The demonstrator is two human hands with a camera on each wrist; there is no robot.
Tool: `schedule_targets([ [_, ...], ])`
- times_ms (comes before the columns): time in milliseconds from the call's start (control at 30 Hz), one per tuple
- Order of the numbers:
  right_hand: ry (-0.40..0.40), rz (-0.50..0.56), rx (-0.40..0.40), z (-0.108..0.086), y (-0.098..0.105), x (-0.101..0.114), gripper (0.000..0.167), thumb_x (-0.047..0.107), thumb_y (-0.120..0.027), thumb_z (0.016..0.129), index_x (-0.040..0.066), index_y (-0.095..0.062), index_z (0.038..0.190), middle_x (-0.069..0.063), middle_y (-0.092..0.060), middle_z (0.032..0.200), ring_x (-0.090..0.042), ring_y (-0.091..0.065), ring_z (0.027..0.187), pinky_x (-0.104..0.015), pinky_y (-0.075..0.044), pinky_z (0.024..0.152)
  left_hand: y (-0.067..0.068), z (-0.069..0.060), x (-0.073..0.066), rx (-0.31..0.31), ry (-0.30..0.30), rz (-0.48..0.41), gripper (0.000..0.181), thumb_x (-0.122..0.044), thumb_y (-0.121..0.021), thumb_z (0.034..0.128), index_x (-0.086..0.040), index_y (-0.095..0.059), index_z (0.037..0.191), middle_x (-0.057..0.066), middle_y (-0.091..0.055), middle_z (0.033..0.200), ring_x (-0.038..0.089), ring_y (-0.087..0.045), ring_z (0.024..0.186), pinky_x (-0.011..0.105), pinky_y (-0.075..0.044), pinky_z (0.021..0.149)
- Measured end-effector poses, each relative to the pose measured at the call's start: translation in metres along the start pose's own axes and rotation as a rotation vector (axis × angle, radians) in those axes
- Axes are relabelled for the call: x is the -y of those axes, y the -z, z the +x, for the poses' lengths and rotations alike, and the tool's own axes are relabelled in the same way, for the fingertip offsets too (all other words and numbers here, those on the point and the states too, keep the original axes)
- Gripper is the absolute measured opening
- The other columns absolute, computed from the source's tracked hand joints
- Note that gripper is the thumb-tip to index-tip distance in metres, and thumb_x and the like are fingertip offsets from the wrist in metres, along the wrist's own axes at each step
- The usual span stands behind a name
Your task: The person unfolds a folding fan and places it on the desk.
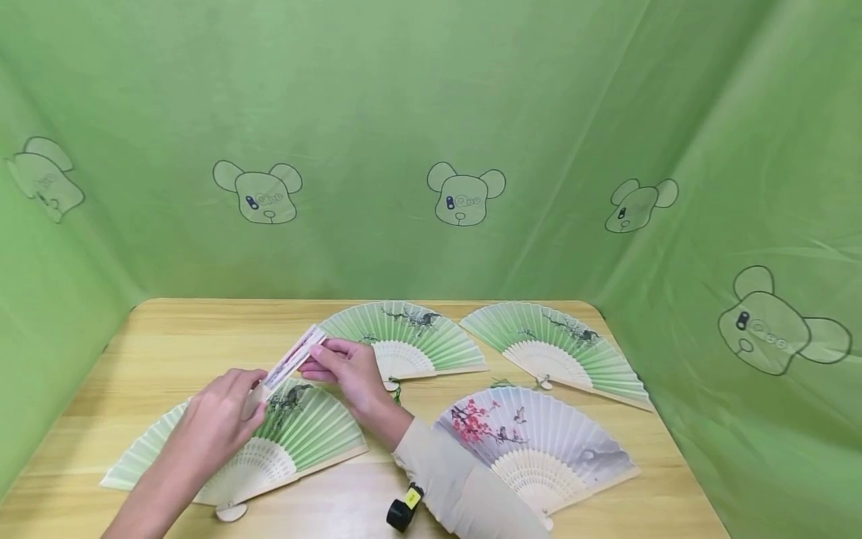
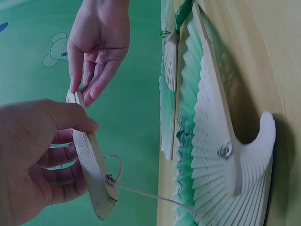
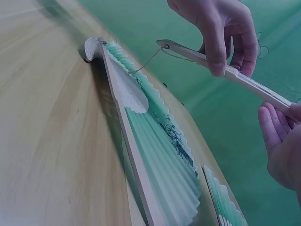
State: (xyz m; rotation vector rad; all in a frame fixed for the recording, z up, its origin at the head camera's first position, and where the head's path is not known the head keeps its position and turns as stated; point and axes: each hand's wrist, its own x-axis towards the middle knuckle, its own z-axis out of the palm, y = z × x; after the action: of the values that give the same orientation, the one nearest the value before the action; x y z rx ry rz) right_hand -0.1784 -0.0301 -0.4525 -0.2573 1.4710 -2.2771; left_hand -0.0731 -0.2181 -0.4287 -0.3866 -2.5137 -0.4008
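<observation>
Both hands hold a folded hand fan (image 1: 294, 361) up over the left part of the table. My left hand (image 1: 218, 419) grips its wooden handle end, the thumb along one side, as the left wrist view shows. At the upper end, my right hand (image 1: 350, 374) pinches the fan between thumb and fingers. From a knot near the handle's tip a thin cord (image 2: 150, 193) hangs down toward the table. Below the hands, a spread green fan (image 1: 330, 430) with a dark painted branch lies on the table, partly covered by the left hand and forearm.
Two more spread green fans, one at back middle (image 1: 447, 348) and one at back right (image 1: 579, 355), lie on the wooden table (image 1: 202, 329). A grey fan with red blossoms (image 1: 559, 427) is at front right. A small black object with a yellow label (image 1: 404, 509) sits by the right sleeve. Green cloth walls (image 1: 377, 247) surround the table.
</observation>
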Motion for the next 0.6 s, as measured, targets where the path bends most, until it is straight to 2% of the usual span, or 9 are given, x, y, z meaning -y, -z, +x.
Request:
schedule_targets([
  [300, -0.014, -0.049, -0.022, -0.007, 0.009, 0.007, 0.022, 0.006, -0.070, 0.097, -0.011, -0.069, 0.112, -0.026, -0.077, 0.097, -0.017, -0.078, 0.077, -0.035, -0.068, 0.085, -0.005, 0.000, -0.009, 0.033, 0.029, 0.001, 0.044, -0.007, -0.084, 0.0745, 0.003, -0.069, 0.115, 0.019, -0.074, 0.102, 0.031, -0.072, 0.084, 0.043, -0.067, 0.064],
  [600, 0.016, -0.112, -0.001, -0.016, 0.020, 0.016, 0.024, 0.007, -0.070, 0.097, -0.012, -0.067, 0.111, -0.028, -0.077, 0.099, -0.016, -0.079, 0.078, -0.036, -0.068, 0.084, -0.006, 0.003, -0.020, 0.027, 0.003, -0.019, 0.042, -0.007, -0.084, 0.0748, 0.001, -0.070, 0.114, 0.016, -0.074, 0.099, 0.026, -0.071, 0.079, 0.037, -0.066, 0.060],
])
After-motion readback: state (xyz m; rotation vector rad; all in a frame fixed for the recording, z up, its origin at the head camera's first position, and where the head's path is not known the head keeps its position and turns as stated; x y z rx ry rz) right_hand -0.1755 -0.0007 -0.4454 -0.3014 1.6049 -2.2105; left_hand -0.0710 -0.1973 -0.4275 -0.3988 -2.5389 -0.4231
